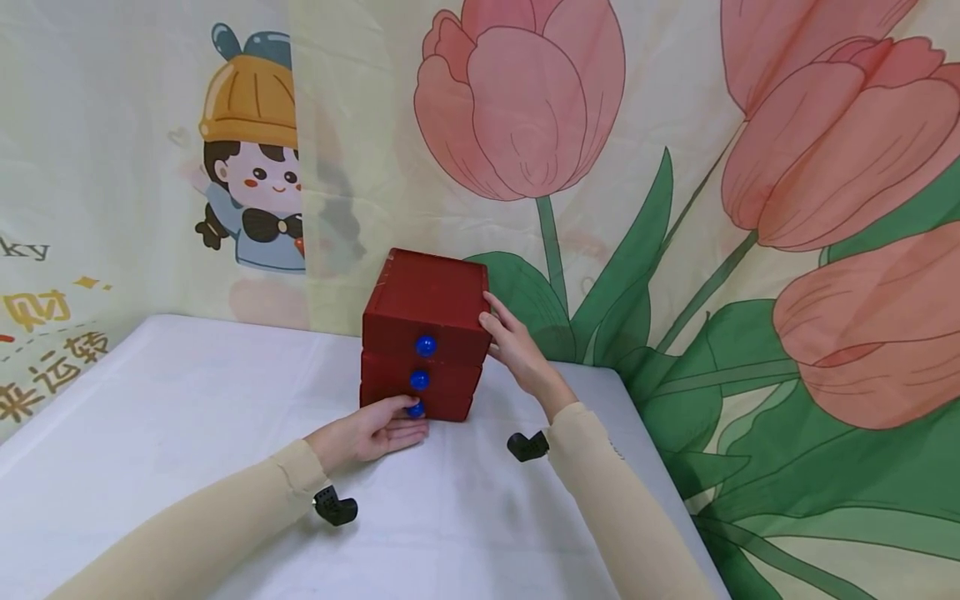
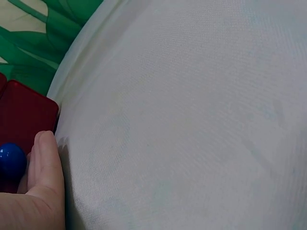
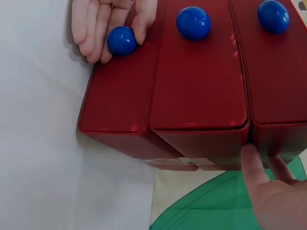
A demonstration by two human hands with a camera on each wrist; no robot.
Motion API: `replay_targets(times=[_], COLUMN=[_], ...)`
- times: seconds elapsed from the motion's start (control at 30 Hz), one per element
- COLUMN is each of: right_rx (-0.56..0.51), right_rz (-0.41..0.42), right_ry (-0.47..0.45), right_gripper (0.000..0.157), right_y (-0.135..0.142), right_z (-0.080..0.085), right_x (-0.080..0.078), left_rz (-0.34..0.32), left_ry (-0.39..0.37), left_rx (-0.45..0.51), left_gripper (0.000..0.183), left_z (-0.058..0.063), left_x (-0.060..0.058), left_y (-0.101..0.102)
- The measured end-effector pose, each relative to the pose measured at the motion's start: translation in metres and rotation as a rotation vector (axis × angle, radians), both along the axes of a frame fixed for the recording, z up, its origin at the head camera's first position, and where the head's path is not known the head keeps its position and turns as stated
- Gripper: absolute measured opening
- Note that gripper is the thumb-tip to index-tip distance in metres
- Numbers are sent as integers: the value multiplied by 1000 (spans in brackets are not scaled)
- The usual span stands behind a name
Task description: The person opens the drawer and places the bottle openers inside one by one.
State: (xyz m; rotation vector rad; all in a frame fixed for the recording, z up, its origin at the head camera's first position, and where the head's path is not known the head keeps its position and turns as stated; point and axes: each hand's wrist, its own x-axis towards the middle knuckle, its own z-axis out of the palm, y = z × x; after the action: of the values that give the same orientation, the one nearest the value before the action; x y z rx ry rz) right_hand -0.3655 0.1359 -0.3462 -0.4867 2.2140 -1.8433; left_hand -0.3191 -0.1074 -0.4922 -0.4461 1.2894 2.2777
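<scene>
A dark red box of three stacked drawers (image 1: 450, 385) stands on the white-covered table, each drawer front bearing a round blue knob. My left hand (image 1: 377, 430) is palm up at the bottom drawer, its thumb and fingers on either side of the lowest blue knob (image 3: 122, 40). In the right wrist view the thumb tip touches this knob. Against the box's right side rests my right hand (image 1: 521, 350), with extended fingers (image 3: 253, 165) touching the side near the top drawer. The middle knob (image 1: 419, 380) and top knob (image 1: 426, 346) are untouched. All three drawers look closed.
A white cloth covers the table (image 1: 225, 400). Behind it hangs a backdrop (image 1: 517, 108) printed with pink tulips and a cartoon child. Small black devices (image 1: 335, 506) are worn at both wrists over beige sleeves. The table's right edge runs beside the right arm.
</scene>
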Motion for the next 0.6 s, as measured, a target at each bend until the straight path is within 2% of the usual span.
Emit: replay_targets(times=[0.3, 0.6], right_rx=[4, 25], right_rz=[-19, -31], right_ry=[-3, 14], right_gripper=[61, 61], right_y=[-2, -3], right_z=[-1, -6], right_x=[1, 2], left_rz=[-29, -135], left_ry=[21, 109], left_rx=[-23, -155], left_gripper=[48, 67], left_z=[-2, 2], left_x=[0, 13], left_y=[0, -14])
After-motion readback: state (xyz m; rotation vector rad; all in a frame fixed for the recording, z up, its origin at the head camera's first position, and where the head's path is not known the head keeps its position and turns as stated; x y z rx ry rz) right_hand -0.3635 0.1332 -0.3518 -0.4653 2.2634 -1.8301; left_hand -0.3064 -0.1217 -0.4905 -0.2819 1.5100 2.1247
